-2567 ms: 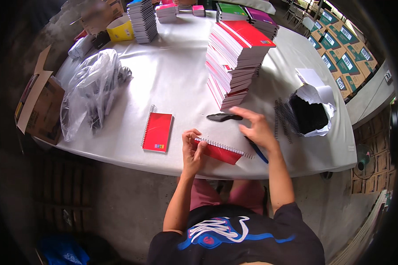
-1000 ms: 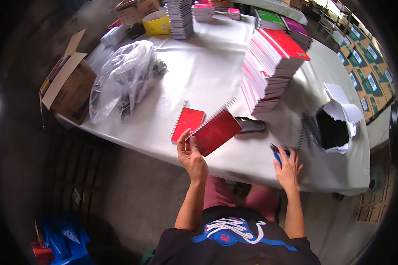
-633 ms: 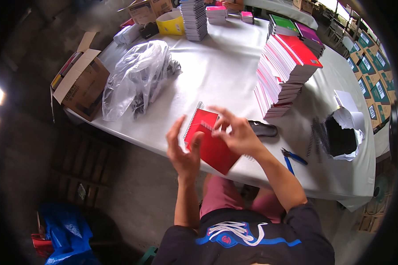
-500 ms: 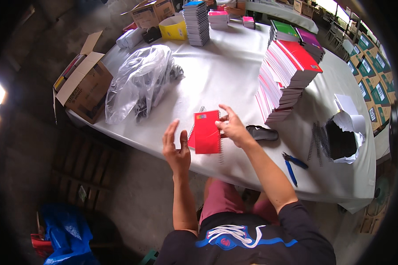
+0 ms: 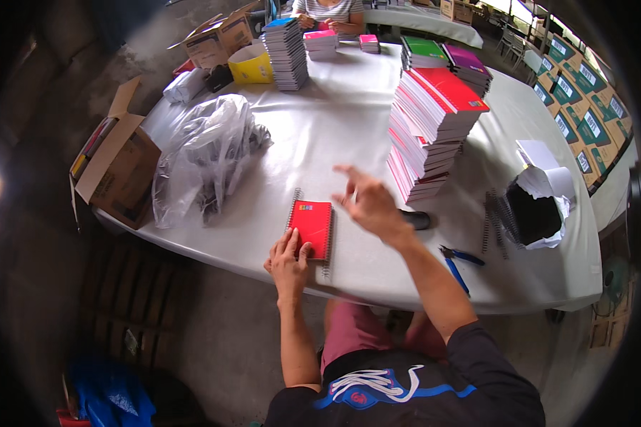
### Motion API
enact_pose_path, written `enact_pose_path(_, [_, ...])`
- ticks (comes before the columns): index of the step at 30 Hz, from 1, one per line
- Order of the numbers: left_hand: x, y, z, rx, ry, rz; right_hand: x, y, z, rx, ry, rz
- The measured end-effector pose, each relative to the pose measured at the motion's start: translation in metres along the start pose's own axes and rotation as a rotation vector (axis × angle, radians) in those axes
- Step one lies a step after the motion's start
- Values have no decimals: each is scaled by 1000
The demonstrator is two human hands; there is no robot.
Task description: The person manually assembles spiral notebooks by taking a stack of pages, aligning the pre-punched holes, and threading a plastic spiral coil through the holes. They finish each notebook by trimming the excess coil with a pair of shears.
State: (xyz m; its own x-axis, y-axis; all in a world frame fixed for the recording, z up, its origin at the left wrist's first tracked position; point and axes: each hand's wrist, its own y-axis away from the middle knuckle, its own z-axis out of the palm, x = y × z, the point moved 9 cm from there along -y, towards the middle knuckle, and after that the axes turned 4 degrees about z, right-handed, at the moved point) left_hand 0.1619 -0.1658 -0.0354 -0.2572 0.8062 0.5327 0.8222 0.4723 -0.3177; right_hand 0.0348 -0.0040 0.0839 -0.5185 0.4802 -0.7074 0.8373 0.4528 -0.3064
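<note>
A red notebook [image 5: 313,222] lies on the table near its front edge, a wire coil along its right side and the coil's end sticking out below. Another coil [image 5: 295,196] shows along its left side; what lies beneath is mostly hidden. My left hand [image 5: 289,265] rests on the notebook's lower left part, fingers stretched out over the cover. Above the table, right of the notebook, my right hand [image 5: 369,206] hovers with its index finger extended and nothing visible in it. A dark, rounded object [image 5: 415,219] is partly hidden behind that hand.
To the right stands a tall stack of red notebooks [image 5: 434,117]. Blue-handled pliers [image 5: 457,267], loose coils [image 5: 493,224] and a paper-wrapped black bundle [image 5: 534,213] lie nearby. A clear plastic bag [image 5: 206,156] and an open carton [image 5: 124,178] are left. A person [image 5: 327,14] sits opposite.
The red notebook has gone from my right hand down onto the table. My left hand has come to rest on it, while my right hand has let go and moved away. The view has shifted.
</note>
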Motion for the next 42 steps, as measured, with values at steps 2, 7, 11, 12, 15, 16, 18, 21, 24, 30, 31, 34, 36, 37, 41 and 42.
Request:
enact_pose_path(2, [-5,0,-1,13,4,2,-24,-5,-75,267,57,-104])
enact_pose_path(7, [2,-6,-2,-11,-81,-43,-18,-27,-247,785,522,-129])
enact_pose_path(11, [3,-5,3,-2,-155,-55,78,-77,-253,198,406,406])
enact_pose_path(12, [-2,-3,4,7,-154,-55,85,-80,-247,140,355,407])
enact_pose_path(15, [-6,-5,10,18,-125,-38,87,-84,-262,215,369,366])
enact_pose_path(16, [-4,-6,11,16,-112,-27,75,-84,-273,356,511,295])
enact_pose_path(18, [3,-4,1,61,-233,5,52,-74,-278,505,509,180])
enact_pose_path(21, [50,-7,-38,309,-55,96,3,-30,-276,561,250,15])
enact_pose_path(24, [121,0,-40,179,796,94,-13,31,-209,395,-234,-98])
enact_pose_path(30, [169,9,0,-161,1303,161,35,118,-105,29,-272,-33])
enact_pose_path(31, [161,8,-7,-121,1001,251,73,115,-113,21,-276,91])
enact_pose_path(34, [201,22,-4,-312,15,613,179,117,-188,504,660,270])
enact_pose_path(36, [190,35,33,-445,-212,615,234,120,-198,274,764,628])
enact_pose_path(37, [186,40,42,-322,-248,631,247,121,-198,237,764,661])
enact_pose_path(41, [189,43,40,-93,-26,572,249,120,-207,153,779,850])
enact_pose_path(42, [187,45,42,-43,23,556,239,122,-212,147,784,909])
